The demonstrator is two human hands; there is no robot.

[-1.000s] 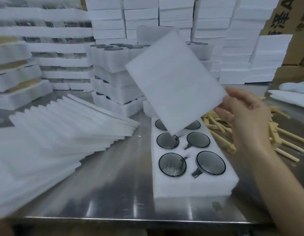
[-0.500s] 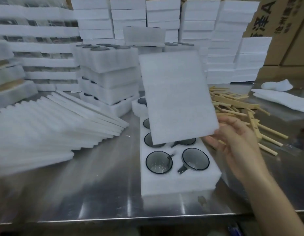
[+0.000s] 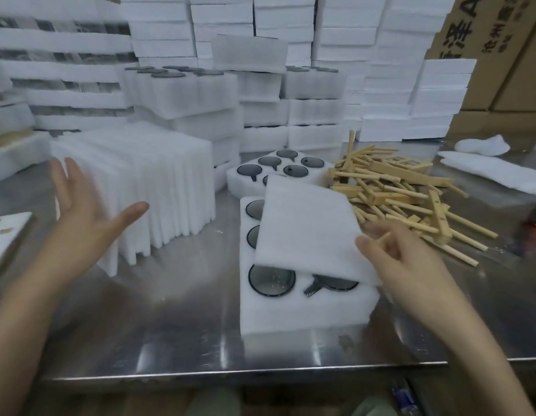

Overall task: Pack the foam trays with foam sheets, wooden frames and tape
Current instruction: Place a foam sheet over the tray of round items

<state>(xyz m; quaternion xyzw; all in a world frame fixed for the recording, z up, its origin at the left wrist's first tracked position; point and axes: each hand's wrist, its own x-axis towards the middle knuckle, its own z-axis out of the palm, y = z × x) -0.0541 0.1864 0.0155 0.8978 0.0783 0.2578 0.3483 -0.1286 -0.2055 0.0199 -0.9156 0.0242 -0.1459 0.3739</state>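
A white foam tray (image 3: 302, 313) with dark round glass cups in its holes lies on the steel table near the front edge. A thin white foam sheet (image 3: 305, 232) lies tilted over the tray's far part, covering most holes. My right hand (image 3: 401, 259) holds the sheet's right edge, thumb on top. My left hand (image 3: 83, 211) hovers open above the table at the left, fingers spread, holding nothing. A stack of foam sheets (image 3: 146, 187) stands on edge beside it. A heap of wooden frames (image 3: 404, 193) lies right of the tray. No tape is visible.
A second filled foam tray (image 3: 245, 181) sits behind the first. Stacks of foam trays (image 3: 200, 94) and white blocks wall off the back. Cardboard boxes (image 3: 500, 55) stand at the back right. More foam lies at the right (image 3: 488, 172) and far left (image 3: 5, 241).
My right hand has lowered the foam sheet from upright in the air down onto the tray. My left hand has come into view at the left, open.
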